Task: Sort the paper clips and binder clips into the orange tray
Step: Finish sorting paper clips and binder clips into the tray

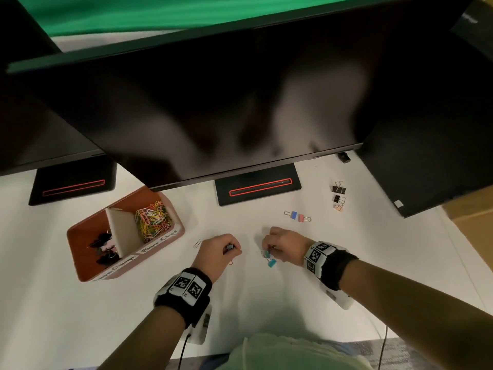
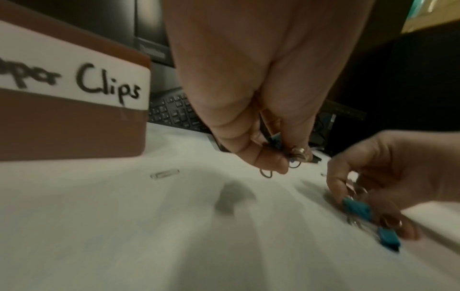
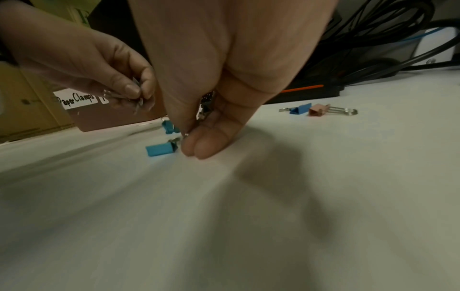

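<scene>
Orange tray [image 3: 117, 120] labels read "Paper Clamps", "Clips".

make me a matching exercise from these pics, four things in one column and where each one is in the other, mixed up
Things:
1. coloured paper clips
2. teal binder clips
3. blue and pink binder clips
4. silver paper clip

Places:
a. on the table just left of the left hand
b. at the fingertips of the right hand
c. in the orange tray, right compartment
d. on the table beyond the right hand, toward the monitor stand

Pairs: 1-c, 2-b, 3-d, 4-a
</scene>
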A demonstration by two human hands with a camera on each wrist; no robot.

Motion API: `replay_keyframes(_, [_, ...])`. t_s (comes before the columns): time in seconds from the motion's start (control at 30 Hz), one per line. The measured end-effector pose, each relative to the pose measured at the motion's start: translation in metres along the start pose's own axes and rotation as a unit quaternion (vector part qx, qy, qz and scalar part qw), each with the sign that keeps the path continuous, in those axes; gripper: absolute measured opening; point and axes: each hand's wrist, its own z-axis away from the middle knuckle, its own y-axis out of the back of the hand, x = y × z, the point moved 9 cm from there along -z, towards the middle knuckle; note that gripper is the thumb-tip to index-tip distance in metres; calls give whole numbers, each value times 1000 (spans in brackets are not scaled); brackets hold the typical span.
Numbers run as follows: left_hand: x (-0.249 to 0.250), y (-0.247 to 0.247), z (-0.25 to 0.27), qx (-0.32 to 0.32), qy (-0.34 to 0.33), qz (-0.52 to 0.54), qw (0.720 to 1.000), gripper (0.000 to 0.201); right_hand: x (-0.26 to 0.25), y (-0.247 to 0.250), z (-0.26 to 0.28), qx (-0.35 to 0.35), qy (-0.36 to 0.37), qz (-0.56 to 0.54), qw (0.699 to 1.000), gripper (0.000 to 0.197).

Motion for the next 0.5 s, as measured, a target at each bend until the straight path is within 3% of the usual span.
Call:
replay_keyframes(0.23, [-7, 103, 40, 89, -10, 45, 995, 5, -61, 23, -16, 58, 56, -52, 995, 16])
replay_keyframes(0.4, [-48, 205, 80, 214, 52, -16, 975, 2, -183, 49, -49, 91, 202, -81, 972, 10])
replay_keyframes(0.5, [-88, 243, 88, 261, 104, -29, 959, 6, -257, 56, -76, 108, 258, -94, 955, 8])
